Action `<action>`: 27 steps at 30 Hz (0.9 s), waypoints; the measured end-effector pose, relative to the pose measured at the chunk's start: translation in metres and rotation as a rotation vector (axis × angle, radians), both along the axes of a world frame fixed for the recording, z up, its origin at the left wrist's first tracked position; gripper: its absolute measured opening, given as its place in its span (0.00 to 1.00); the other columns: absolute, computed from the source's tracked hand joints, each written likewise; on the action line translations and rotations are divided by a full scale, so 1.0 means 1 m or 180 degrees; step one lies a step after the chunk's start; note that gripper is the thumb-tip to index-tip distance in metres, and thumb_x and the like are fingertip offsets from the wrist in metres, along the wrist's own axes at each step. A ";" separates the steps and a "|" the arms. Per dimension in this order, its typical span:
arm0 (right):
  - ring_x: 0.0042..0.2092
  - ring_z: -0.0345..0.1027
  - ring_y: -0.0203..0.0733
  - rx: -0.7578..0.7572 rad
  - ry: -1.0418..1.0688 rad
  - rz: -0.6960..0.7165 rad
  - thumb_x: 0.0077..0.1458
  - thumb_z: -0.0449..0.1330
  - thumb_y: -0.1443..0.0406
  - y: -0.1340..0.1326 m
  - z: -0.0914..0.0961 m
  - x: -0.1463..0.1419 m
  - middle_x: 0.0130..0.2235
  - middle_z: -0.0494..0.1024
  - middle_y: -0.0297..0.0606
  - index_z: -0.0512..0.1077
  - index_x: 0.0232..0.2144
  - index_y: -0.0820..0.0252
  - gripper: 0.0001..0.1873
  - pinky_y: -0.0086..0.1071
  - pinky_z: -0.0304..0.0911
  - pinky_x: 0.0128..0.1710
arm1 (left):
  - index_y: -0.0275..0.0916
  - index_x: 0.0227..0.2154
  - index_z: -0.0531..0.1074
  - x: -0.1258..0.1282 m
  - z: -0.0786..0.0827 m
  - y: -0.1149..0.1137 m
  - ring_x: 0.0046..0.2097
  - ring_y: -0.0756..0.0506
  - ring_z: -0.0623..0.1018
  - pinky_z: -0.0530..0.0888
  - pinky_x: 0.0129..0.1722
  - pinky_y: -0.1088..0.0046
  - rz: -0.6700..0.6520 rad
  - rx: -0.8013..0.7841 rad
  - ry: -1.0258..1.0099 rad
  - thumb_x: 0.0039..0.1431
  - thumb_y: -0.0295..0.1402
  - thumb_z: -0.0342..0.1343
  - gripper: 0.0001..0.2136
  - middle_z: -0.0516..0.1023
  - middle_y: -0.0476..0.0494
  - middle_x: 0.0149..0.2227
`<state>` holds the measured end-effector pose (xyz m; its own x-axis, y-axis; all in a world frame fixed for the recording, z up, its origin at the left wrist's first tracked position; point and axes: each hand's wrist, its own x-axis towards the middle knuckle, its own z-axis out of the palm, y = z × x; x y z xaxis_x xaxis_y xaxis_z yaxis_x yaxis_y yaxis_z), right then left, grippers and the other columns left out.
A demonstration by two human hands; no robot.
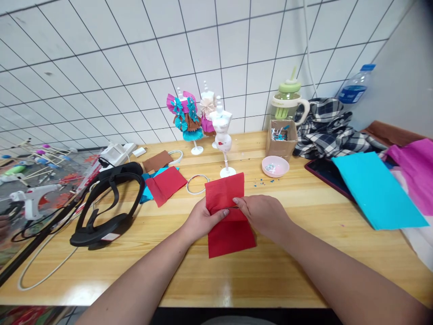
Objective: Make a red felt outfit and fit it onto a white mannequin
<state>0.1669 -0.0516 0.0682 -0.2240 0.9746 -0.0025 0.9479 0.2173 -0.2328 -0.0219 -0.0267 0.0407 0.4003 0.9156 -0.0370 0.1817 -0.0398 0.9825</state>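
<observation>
A sheet of red crepe paper (225, 192) is held between my two hands above the front middle of the wooden table. My left hand (203, 216) pinches its left edge, thumb on top and fingers hidden behind. From the other side my right hand (262, 212) grips the paper with its thumb near the middle. A crease or gap runs across the sheet between the thumbs, and a darker red part (232, 239) hangs below it. Just behind the paper stands a small white mannequin (222, 128) on a round base. A dressed mannequin (186, 115) stands farther back, with another beside it.
On the left lie a black head strap (111, 207), red paper pieces (166, 185) and a white glue gun (37, 198). At the right are a pink bowl (275, 167), a cardboard box (281, 142), a jug (287, 101), checked cloth (323, 126) and turquoise paper (377, 189).
</observation>
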 end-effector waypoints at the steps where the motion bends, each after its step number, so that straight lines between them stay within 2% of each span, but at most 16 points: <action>1: 0.34 0.75 0.41 0.0003 0.0010 0.0006 0.68 0.37 0.55 0.000 -0.001 0.000 0.31 0.81 0.38 0.75 0.28 0.58 0.31 0.31 0.52 0.27 | 0.33 0.46 0.70 0.000 0.000 0.000 0.50 0.36 0.77 0.73 0.50 0.60 0.0004 0.0008 0.0016 0.52 0.41 0.64 0.22 0.77 0.34 0.50; 9: 0.33 0.74 0.44 0.0068 -0.0041 0.0027 0.68 0.37 0.54 0.001 -0.006 -0.001 0.30 0.81 0.37 0.74 0.27 0.56 0.30 0.33 0.47 0.26 | 0.33 0.45 0.71 0.001 0.001 -0.001 0.48 0.38 0.77 0.73 0.48 0.62 -0.0038 0.0028 0.0018 0.52 0.40 0.63 0.21 0.78 0.36 0.48; 27: 0.31 0.72 0.43 0.0117 0.0055 0.0051 0.68 0.37 0.56 0.001 -0.010 -0.004 0.29 0.80 0.37 0.73 0.26 0.57 0.30 0.34 0.44 0.26 | 0.33 0.43 0.71 0.003 0.000 -0.001 0.46 0.38 0.78 0.74 0.47 0.62 -0.0135 0.0086 0.0021 0.53 0.37 0.62 0.17 0.79 0.36 0.45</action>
<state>0.1629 -0.0510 0.0583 -0.2394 0.9702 0.0372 0.9401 0.2412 -0.2408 -0.0184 -0.0280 0.0411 0.4385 0.8986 -0.0152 0.1859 -0.0742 0.9798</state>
